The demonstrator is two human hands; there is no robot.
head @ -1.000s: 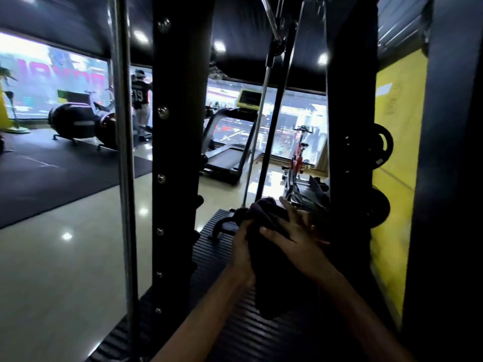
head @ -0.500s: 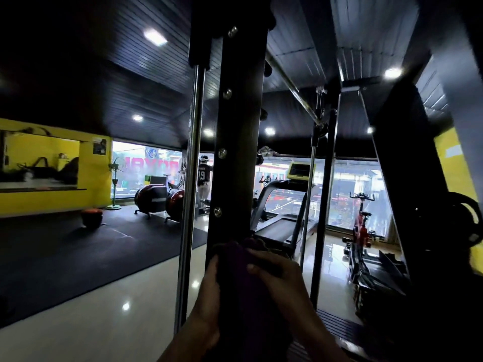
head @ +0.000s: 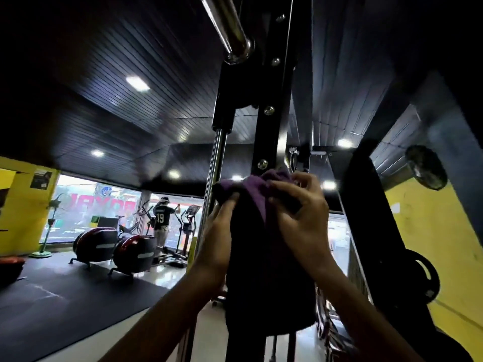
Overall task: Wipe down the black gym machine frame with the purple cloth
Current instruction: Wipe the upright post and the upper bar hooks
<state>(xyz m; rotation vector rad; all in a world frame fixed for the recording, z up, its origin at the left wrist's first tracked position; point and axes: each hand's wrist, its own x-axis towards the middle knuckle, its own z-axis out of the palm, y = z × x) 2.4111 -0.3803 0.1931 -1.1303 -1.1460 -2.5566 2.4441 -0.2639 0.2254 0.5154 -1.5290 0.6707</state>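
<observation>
The purple cloth (head: 257,194) is wrapped over the black upright post (head: 269,121) of the gym machine frame, its lower part hanging dark down the post. My left hand (head: 218,231) holds the cloth's left side against the post, fingers pointing up. My right hand (head: 300,215) grips the cloth's right side, its fingers curled over the fabric. Both forearms reach up from the bottom of the view. The post below the cloth is mostly hidden.
A chrome guide rod (head: 213,194) runs just left of the post, and a chrome bar (head: 230,30) crosses overhead. A weight plate (head: 420,278) hangs at the right by the yellow wall (head: 433,231). A person (head: 162,220) stands by cardio machines far left.
Both hands have carried the cloth up the post, from low near the base to high on the upright. The view has tilted upward toward the ceiling.
</observation>
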